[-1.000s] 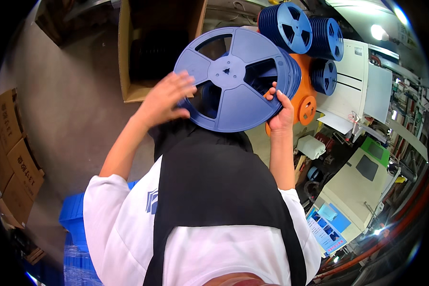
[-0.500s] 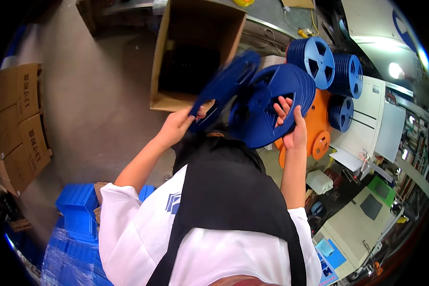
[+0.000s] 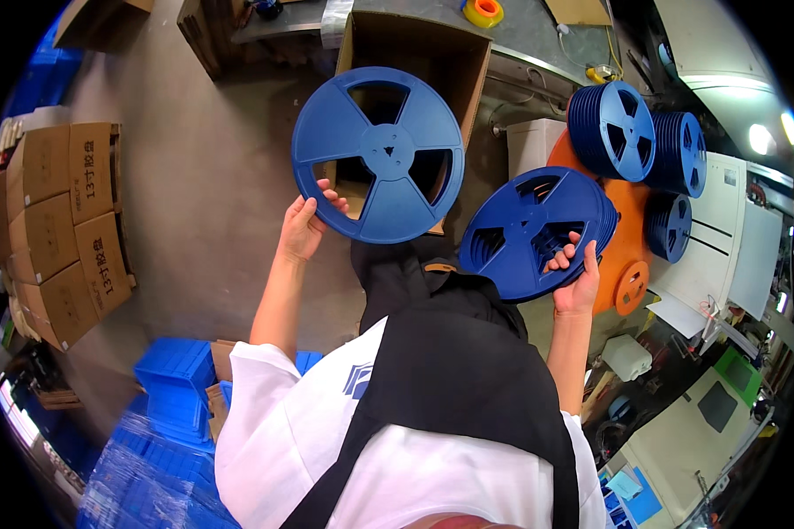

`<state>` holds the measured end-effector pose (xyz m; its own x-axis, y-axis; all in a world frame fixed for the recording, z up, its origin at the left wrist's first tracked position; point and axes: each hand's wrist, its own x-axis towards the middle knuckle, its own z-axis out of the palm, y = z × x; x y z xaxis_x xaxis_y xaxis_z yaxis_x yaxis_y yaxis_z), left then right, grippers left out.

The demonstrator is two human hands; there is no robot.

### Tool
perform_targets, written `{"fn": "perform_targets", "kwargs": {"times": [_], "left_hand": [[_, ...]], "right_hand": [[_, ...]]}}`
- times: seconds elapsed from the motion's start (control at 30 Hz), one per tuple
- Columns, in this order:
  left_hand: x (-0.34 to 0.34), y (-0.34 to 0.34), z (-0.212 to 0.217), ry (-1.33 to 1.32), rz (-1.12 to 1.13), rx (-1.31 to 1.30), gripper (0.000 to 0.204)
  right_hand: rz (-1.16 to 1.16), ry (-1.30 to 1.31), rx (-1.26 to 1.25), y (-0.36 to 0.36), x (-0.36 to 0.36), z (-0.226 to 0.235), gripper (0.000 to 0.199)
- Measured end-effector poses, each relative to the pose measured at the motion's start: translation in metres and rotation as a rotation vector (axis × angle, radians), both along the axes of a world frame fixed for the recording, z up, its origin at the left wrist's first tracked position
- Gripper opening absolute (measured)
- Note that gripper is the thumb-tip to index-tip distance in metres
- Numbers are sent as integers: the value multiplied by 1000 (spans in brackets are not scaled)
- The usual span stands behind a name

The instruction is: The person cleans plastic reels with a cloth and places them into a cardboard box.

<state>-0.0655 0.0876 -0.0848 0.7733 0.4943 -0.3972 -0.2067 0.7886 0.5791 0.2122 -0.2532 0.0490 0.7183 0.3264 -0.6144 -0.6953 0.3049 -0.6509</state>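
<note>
A single blue plastic reel (image 3: pixel 389 152) faces me, held up in front of the open cardboard box (image 3: pixel 483 84). My left hand (image 3: pixel 307 225) grips its lower left rim, with fingers reaching through a cut-out. On the right, a stack of blue reels (image 3: pixel 538 212) leans tilted in my right hand (image 3: pixel 577 275), whose fingers pass through a window of the front reel while the thumb lies outside the rim. The held reel hides much of the box's inside.
More stacked blue reels (image 3: pixel 627 132) stand on an orange surface (image 3: pixel 622 207) at the right. A metal bench (image 3: pixel 538 40) with a roll of yellow tape (image 3: pixel 483 11) runs behind the box. Piled cartons (image 3: pixel 62 229) stand left, blue plastic bins (image 3: pixel 172 379) lower left.
The reel in my left hand has swung from an edge-on, blurred tilt to facing me, apart from the stack. My right hand still holds the stack. The whole view has shifted.
</note>
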Motion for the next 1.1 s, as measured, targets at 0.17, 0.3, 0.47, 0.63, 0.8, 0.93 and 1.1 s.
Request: {"fn": "perform_targets", "kwargs": {"times": [0.17,0.3,0.47,0.63,0.8,0.93,1.1], "left_hand": [[-2,0,-4,-66,24,-46,39],[10,8,9,95,14,102,38],[47,17,-20,522,-11,545,32],[79,17,-93,976,-122,1205,41],[98,11,-129,942,-355,1188,73],[110,0,-99,743,-402,1214,69],[120,-21,-69,534,-259,1155,60]], "right_hand": [[-23,-13,9,-4,-5,2,37],[-50,-26,28,-8,-10,2,37],[-26,-112,52,-6,-17,-1,36],[-6,-163,69,0,-21,6,32],[3,-182,210,-3,-18,16,30],[63,-265,477,-14,-9,2,45],[-6,-248,780,-14,-9,-9,49]]}}
